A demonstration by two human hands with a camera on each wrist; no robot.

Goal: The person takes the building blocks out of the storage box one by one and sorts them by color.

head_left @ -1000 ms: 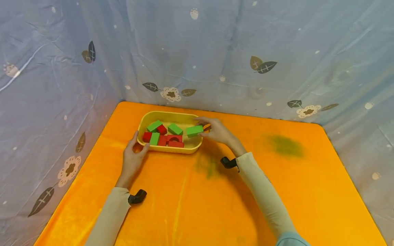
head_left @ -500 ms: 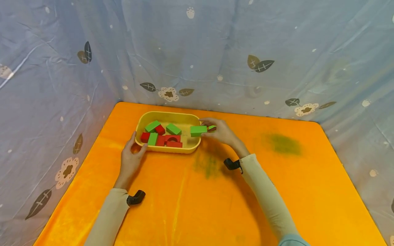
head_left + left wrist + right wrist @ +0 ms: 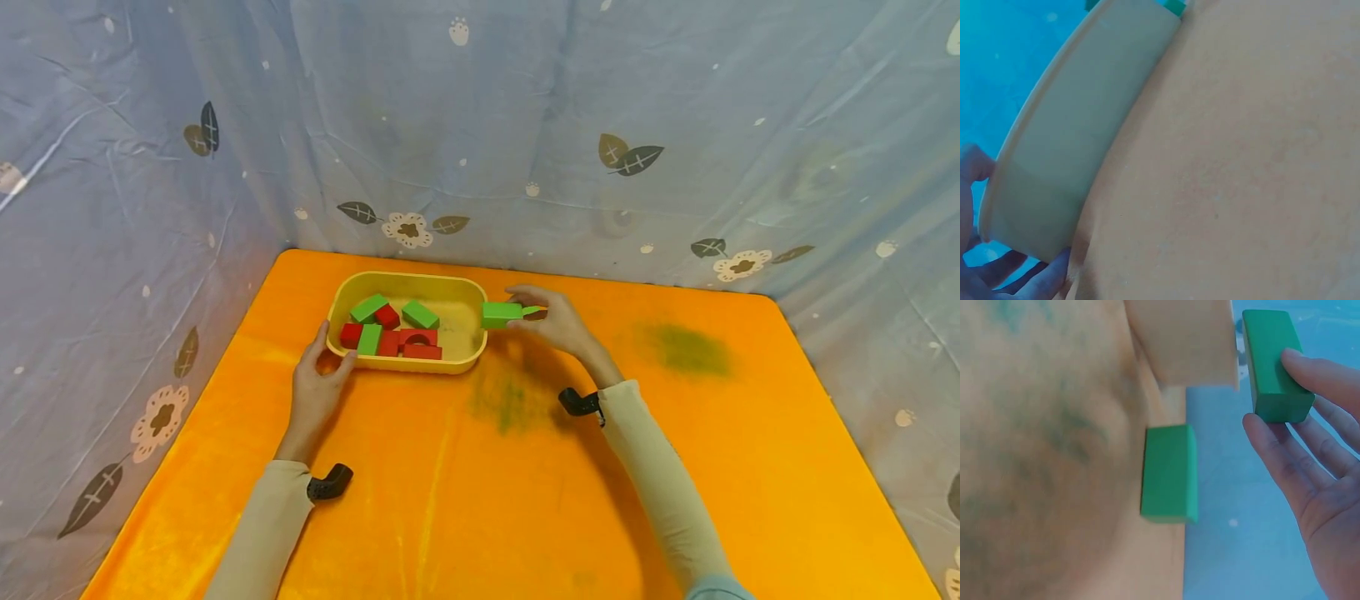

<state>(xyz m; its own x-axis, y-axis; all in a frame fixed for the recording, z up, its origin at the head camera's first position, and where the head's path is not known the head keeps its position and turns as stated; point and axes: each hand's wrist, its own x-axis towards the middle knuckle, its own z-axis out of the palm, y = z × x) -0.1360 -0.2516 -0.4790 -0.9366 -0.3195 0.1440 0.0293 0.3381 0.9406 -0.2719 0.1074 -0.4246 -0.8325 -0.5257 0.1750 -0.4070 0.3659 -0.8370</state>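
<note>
A yellow plastic box (image 3: 408, 365) with rounded corners holds several red and green toy blocks, among them a red block with an arched cut-out (image 3: 417, 337). My left hand (image 3: 318, 387) grips its left end, thumb on the near side; in the left wrist view, fingers (image 3: 1047, 278) curl at the box's wall (image 3: 1063, 137). At the right end, my right hand (image 3: 553, 321) pinches a green rectangular block (image 3: 501, 314) between thumb and fingertips, overlapping the rim in the head view. Another green block (image 3: 1168, 475) lies on the table outside the box, mostly hidden behind the right hand in the head view.
The box stands near the back of a table with an orange cloth (image 3: 465, 500). A pale blue patterned curtain (image 3: 487, 125) hangs behind and at both sides. A green smudge (image 3: 686, 350) marks the cloth at the right.
My right hand has moved right with the green block, from over the inside of the box to its right rim. My left hand keeps its hold on the box's left end.
</note>
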